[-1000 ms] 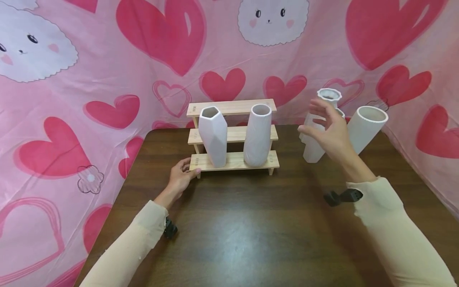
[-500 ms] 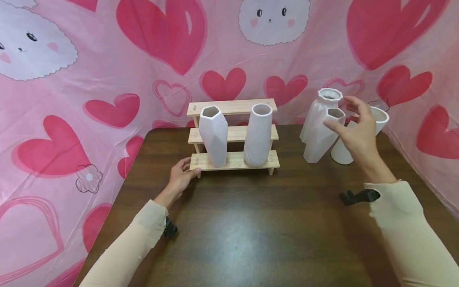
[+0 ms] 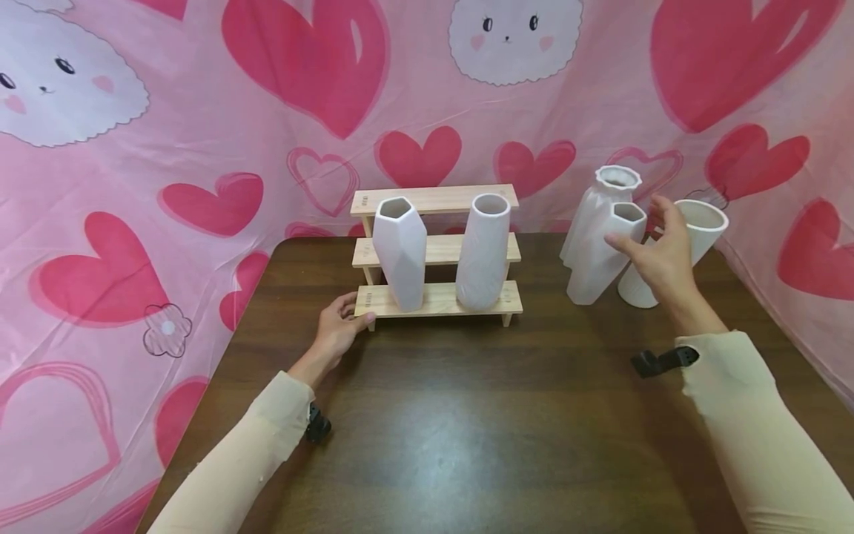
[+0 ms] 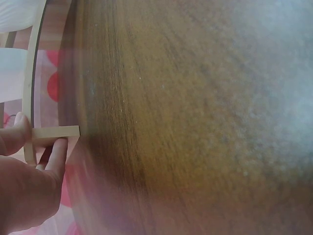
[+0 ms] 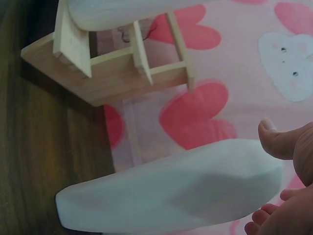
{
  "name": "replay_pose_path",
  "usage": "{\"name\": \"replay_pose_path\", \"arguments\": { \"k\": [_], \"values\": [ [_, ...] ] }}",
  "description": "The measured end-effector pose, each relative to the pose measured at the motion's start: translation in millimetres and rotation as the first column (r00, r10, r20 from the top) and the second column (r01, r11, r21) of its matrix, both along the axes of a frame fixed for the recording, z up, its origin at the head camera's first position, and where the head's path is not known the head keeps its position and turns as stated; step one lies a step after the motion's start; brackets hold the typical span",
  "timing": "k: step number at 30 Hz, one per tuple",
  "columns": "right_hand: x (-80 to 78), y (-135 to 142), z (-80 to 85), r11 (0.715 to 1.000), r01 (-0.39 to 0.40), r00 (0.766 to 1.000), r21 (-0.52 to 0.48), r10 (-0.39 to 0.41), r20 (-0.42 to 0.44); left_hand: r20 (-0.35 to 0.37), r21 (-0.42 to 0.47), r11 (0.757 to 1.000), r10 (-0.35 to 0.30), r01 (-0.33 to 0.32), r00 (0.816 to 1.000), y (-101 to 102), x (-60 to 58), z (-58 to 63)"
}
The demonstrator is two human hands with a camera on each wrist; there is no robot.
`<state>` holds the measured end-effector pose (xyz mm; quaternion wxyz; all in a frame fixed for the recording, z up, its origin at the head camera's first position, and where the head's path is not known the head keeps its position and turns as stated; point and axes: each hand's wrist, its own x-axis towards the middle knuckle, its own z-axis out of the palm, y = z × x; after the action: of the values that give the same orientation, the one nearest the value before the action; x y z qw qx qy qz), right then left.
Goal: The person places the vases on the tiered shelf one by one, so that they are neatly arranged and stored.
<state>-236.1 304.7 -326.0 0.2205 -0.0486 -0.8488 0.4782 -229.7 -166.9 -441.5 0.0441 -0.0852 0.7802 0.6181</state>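
In the head view, my left hand point(image 3: 336, 326) grips the left end of the lowest step of a three-tier wooden display stand point(image 3: 440, 298). The left wrist view shows its thumb on the board, with fingers by the stand's leg point(image 4: 58, 132). A faceted white vase point(image 3: 400, 256) and a rounded white vase point(image 3: 482, 256) stand upright on that step. At the right, my right hand point(image 3: 663, 256) holds another faceted white vase point(image 3: 597, 259) near its mouth. In the right wrist view, thumb and curled fingers lie on opposite sides of this vase point(image 5: 171, 191).
Behind the held vase stands a white vase with a scalloped rim point(image 3: 617, 178). A wide-mouthed white vase point(image 3: 700, 230) is just right of it, partly covered by my hand. Brown wooden table point(image 3: 434, 430); pink heart-patterned cloth point(image 3: 313, 96) hangs around the back and sides.
My right hand has moved right from in front of the scalloped vase to the faceted vase and closed around its top. The left hand stays on the stand.
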Motion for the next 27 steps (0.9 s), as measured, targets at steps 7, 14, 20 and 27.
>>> {"name": "replay_pose_path", "arguments": {
  "k": [7, 14, 20, 27],
  "values": [
    [-10.4, 0, -12.9, 0.999, 0.036, 0.998, -0.008, -0.036, -0.044, 0.005, 0.001, 1.000, 0.004, -0.004, 1.000, 0, -0.1, -1.1],
    [-13.7, -2, -15.1, 0.999, 0.025, 0.998, -0.019, -0.026, -0.051, -0.006, 0.010, 1.000, 0.004, -0.004, 1.000, 0, -0.2, -0.4],
    [-15.1, -3, -17.3, 0.999, 0.018, 0.999, -0.028, -0.019, -0.031, -0.011, 0.005, 1.000, 0.004, -0.004, 1.000, 1, 0.6, 0.6],
    [-15.7, -4, -16.8, 0.999, 0.050, 0.999, 0.009, -0.050, 0.018, -0.011, 0.003, 1.000, 0.004, -0.004, 1.000, 1, 0.3, 0.5]
  ]
}}
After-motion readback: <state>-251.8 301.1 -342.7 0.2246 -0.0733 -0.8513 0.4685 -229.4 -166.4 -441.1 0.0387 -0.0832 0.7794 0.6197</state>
